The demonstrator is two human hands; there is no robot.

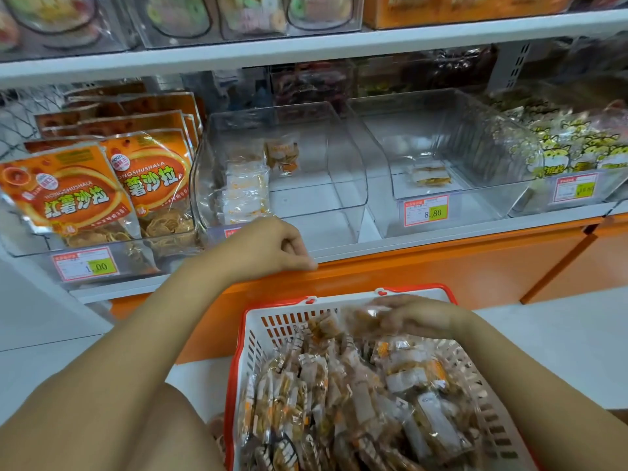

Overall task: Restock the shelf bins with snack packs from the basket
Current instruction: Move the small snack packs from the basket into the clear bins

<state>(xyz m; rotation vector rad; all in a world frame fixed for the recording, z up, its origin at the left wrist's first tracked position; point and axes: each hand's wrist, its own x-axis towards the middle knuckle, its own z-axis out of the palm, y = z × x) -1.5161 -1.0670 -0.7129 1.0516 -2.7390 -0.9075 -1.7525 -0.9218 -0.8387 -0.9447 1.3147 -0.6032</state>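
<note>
A red-rimmed white basket (258, 338) full of clear-wrapped orange snack packs (339, 396) sits low in front of the shelf. My right hand (418, 317) reaches into the basket's far end and its blurred fingers close around a few packs (365, 319). Just in front of the middle clear bin (343, 171) hovers my left hand (268, 246), its fingers loosely curled and holding nothing. That bin holds a few white-and-orange packs (243, 192) at its left side. The bin to its right (441, 147) holds one pack (430, 176).
Orange sweet-potato snack bags (78, 192) fill the left bin. Yellow-printed packs (571, 147) fill the right bin. Price tags (426, 210) hang on the bin fronts. An upper shelf (306, 49) carries clear boxes of colourful sweets. Below runs an orange cabinet front (441, 266).
</note>
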